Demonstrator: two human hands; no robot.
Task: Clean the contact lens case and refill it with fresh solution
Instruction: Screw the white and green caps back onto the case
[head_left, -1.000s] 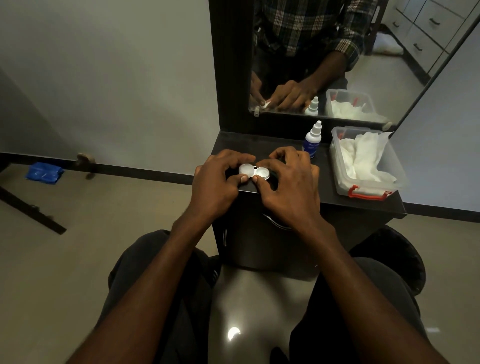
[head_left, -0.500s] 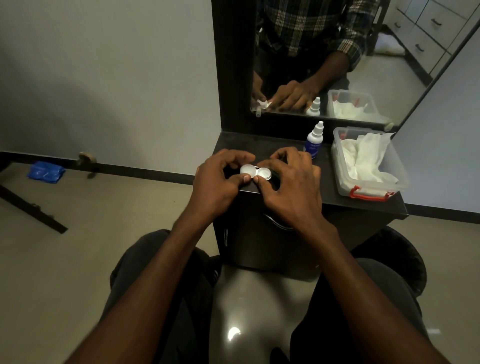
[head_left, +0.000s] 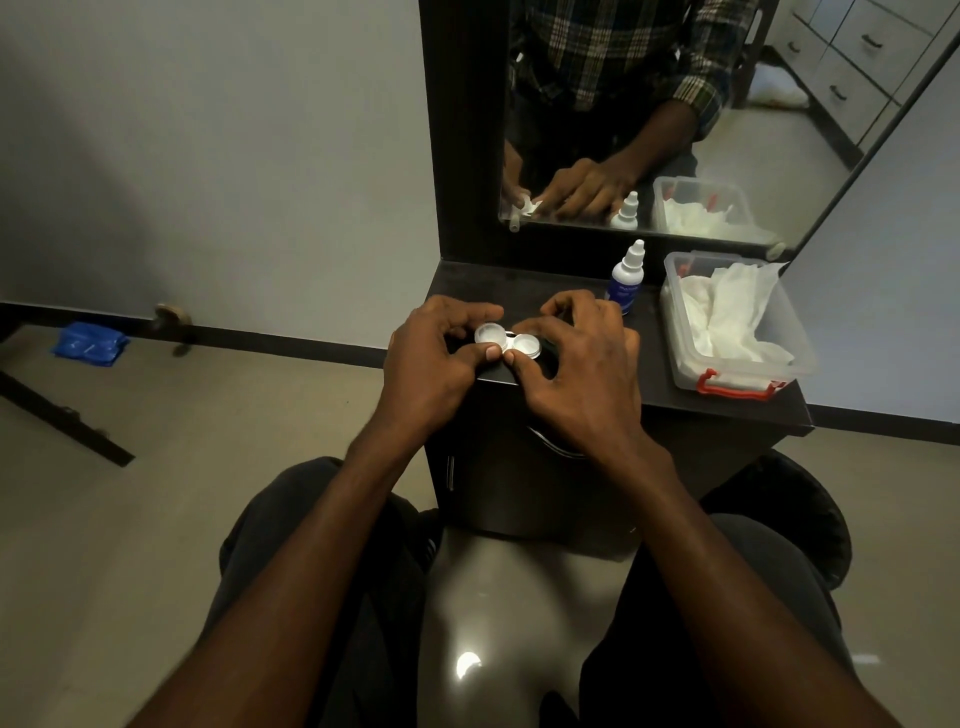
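At the front edge of the dark cabinet top (head_left: 519, 283), in the head view, I see the small white double-well plastic lens case (head_left: 508, 340), both caps on. Left hand (head_left: 431, 364) and right hand (head_left: 582, 374) each pinch one end. I judge cleaning barely begun; the white-and-blue solution bottle (head_left: 626, 280) stands capped, the tissues (head_left: 727, 317) untouched.

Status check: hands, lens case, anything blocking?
Left hand and right hand both gripping lens case over counter edge. Caps on. Solution bottle behind, nothing blocking.
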